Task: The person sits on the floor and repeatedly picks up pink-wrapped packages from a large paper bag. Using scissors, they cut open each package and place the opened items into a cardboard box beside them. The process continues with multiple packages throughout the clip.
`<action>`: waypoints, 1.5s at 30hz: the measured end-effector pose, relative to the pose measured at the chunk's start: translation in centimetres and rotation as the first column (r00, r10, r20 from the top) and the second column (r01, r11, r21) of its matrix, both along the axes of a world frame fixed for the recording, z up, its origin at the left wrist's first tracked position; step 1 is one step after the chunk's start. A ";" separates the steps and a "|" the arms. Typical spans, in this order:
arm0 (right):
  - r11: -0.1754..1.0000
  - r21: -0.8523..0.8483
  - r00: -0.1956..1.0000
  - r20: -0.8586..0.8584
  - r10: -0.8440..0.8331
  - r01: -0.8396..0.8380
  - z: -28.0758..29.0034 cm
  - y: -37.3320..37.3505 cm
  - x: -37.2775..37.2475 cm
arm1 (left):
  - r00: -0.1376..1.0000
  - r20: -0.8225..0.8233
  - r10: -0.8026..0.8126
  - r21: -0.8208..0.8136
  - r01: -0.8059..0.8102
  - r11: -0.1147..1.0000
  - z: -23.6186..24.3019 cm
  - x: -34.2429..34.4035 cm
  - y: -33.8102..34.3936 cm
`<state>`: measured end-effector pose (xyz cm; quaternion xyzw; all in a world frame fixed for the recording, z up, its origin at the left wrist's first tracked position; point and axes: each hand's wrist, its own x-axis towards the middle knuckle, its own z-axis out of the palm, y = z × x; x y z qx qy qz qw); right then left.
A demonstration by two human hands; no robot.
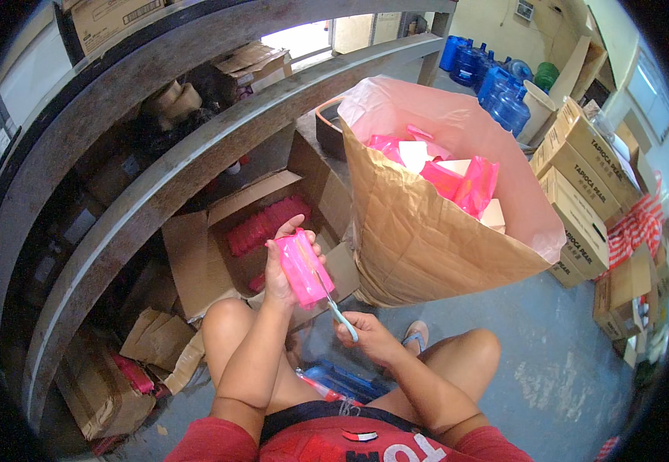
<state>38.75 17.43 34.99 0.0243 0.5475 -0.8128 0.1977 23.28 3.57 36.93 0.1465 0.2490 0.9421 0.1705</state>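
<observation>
While the left hand (279, 279) grips a bright pink packet (303, 268) upright at chest height, steadying it, the right hand (365, 333), at its five o'clock, closes round teal-handled scissors (333, 299) whose blades meet the packet's lower edge.

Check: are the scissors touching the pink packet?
Touching. The head view shows the scissors blades lying against the pink packet, held in the left hand.
</observation>
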 end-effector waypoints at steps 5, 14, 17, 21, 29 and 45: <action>0.999 -0.033 0.999 -0.022 -0.039 0.038 0.0 0.0 0.0 | 0.997 -0.049 -0.065 -0.017 0.064 0.998 -0.2 0.4 0.4; 0.987 -0.149 0.998 -0.026 -0.059 0.055 0.6 -0.2 -0.2 | 0.994 -0.032 -0.105 -0.021 0.105 0.994 -0.3 1.3 1.3; 0.984 -0.150 0.995 -0.007 -0.096 0.094 0.7 -0.3 -0.1 | 0.995 -0.015 -0.098 -0.013 0.098 0.995 -0.1 1.5 1.6; 0.986 -0.111 0.992 0.017 -0.126 0.127 0.7 -0.3 -0.1 | 0.996 -0.061 -0.067 -0.051 0.064 0.997 0.2 1.4 1.6; 0.953 -0.229 0.980 0.020 -0.200 0.199 1.7 0.3 -0.2 | 0.979 -0.128 -0.157 -0.189 0.131 0.973 0.3 2.9 2.3; 0.998 0.061 1.000 0.020 0.001 -0.003 4.6 3.8 0.7 | 0.941 -0.303 -0.152 -0.448 0.000 0.894 -0.1 1.1 -0.4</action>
